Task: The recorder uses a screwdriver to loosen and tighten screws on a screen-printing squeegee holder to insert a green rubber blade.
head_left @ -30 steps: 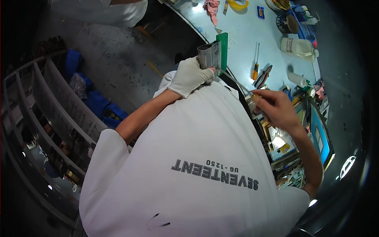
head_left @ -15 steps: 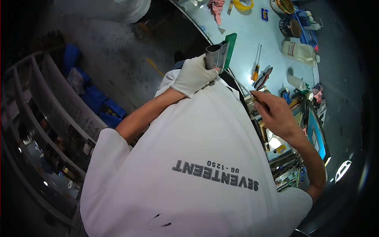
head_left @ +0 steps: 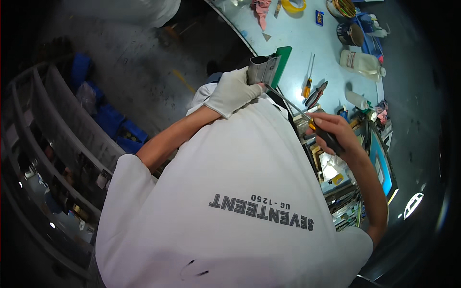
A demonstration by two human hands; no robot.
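My left hand, in a white glove with the thumb tip bare, is closed around a squeegee with a hollow metal holder and a green blade. The green blade stands along the far right side of the holder, beside the table edge. My bare right hand grips a screwdriver by its black and yellow handle. Its long shaft slants up to the left, and the tip meets the near right end of the holder, close to my left thumb. The exact contact at the tip is too small to make out.
On the pale table lie another screwdriver, pliers, yellow tape and a pink cloth. A jug and small bottle are at the right. Blue bins and racking stand left.
My right hand has turned on the screwdriver and shifted slightly right and down, so more of its handle shows. The left hand still holds the squeegee, which has barely moved.
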